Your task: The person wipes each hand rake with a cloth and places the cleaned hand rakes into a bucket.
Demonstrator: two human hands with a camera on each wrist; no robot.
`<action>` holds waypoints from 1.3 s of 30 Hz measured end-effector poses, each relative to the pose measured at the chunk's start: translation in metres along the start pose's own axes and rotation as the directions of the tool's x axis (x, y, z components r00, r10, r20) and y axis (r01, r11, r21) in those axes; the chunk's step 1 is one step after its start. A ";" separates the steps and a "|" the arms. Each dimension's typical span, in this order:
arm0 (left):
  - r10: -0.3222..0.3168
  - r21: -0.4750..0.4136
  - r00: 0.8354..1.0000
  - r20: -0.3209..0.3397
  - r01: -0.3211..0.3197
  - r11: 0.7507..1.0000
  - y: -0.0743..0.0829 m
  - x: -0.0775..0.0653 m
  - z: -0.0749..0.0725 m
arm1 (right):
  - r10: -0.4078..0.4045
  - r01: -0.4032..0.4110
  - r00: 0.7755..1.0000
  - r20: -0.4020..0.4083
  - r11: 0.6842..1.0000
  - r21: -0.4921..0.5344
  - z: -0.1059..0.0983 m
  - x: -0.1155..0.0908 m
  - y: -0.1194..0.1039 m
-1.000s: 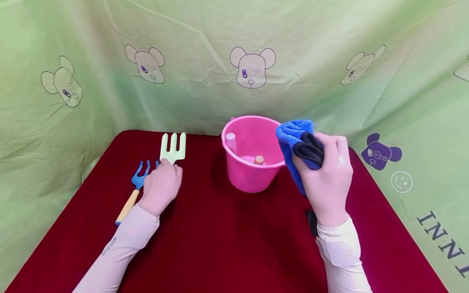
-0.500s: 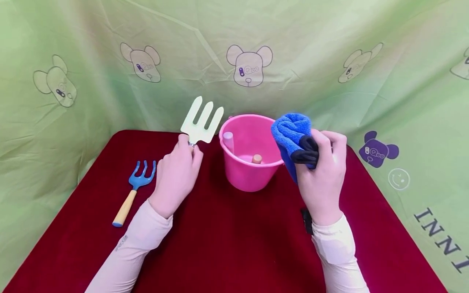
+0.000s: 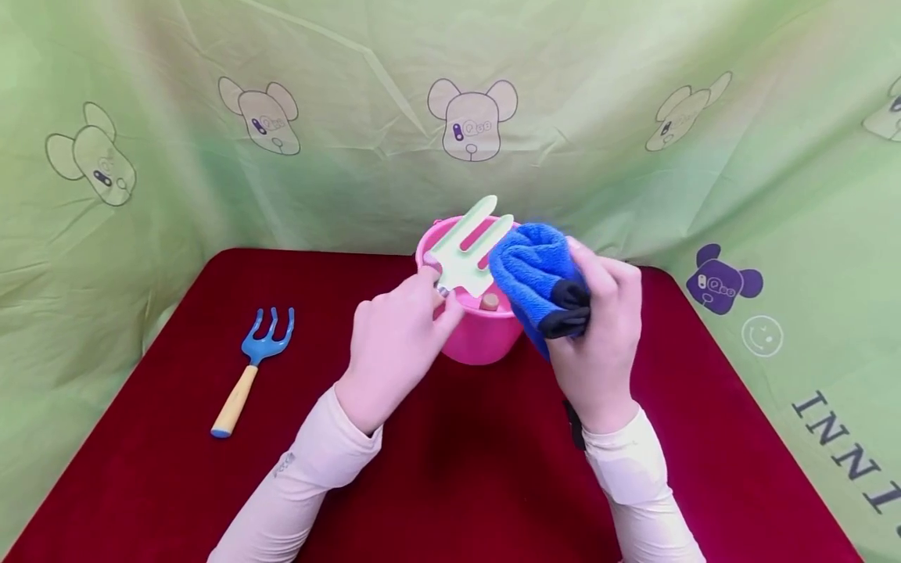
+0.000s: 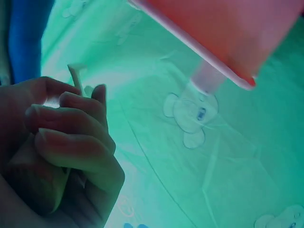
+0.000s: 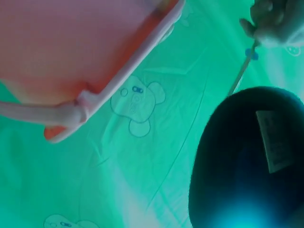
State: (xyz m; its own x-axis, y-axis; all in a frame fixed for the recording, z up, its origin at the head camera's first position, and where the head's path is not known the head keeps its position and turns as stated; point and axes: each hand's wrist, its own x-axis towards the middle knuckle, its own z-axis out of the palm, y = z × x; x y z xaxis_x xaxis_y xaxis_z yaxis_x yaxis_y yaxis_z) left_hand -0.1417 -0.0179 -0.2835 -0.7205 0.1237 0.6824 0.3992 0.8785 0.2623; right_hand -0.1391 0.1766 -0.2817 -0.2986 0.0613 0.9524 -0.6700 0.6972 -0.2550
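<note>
My left hand (image 3: 394, 336) grips a pale green garden fork (image 3: 461, 270), its tines slanting up and right over the pink bucket (image 3: 475, 348). In the left wrist view the fingers are curled round its handle (image 4: 40, 180). On the right, my right hand (image 3: 605, 336) holds a folded blue cloth (image 3: 531, 266) with black edging. The cloth's left side meets the fork's tines in the head view and hides one of them in part. Close up in the right wrist view, the cloth (image 5: 237, 156) looks dark and bears a small label.
Inside the bucket stands a wooden handle end (image 3: 489, 302); a pale cylinder (image 4: 206, 78) projects past its rim in the left wrist view. A blue three-tined hand cultivator (image 3: 263, 344) lies at the left of the red table (image 3: 176, 485). Green printed fabric (image 3: 352, 180) surrounds the table.
My left hand has lifted the garden fork off the table and carried it right, over the bucket. My right hand has brought the cloth slightly left, up to the fork.
</note>
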 end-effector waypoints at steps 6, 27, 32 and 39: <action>0.076 0.001 0.997 -0.027 -0.076 0.997 0.007 -0.008 0.001 | -0.054 0.052 0.994 0.098 0.998 0.025 0.005 -0.008 -0.007; 0.256 -0.073 0.966 -0.044 -0.259 0.963 0.005 -0.015 -0.001 | -0.194 0.199 0.969 0.152 0.980 -0.023 0.012 -0.020 -0.017; 0.273 -0.076 0.961 -0.045 -0.276 0.958 0.003 -0.014 0.000 | -0.194 0.203 0.972 0.135 0.978 -0.052 0.014 -0.022 -0.020; 0.278 -0.082 0.959 -0.052 -0.282 0.956 0.002 -0.015 0.001 | -0.197 0.207 0.970 0.139 0.977 -0.060 0.014 -0.022 -0.020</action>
State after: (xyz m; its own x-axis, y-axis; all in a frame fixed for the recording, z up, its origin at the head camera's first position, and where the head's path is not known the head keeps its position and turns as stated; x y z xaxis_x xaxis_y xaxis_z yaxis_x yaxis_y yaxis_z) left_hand -0.1302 -0.0171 -0.2941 -0.5507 0.3389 0.7628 0.6309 0.7674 0.1145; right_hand -0.1282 0.1514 -0.3001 -0.2520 -0.1772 0.9514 -0.6755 0.7362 -0.0418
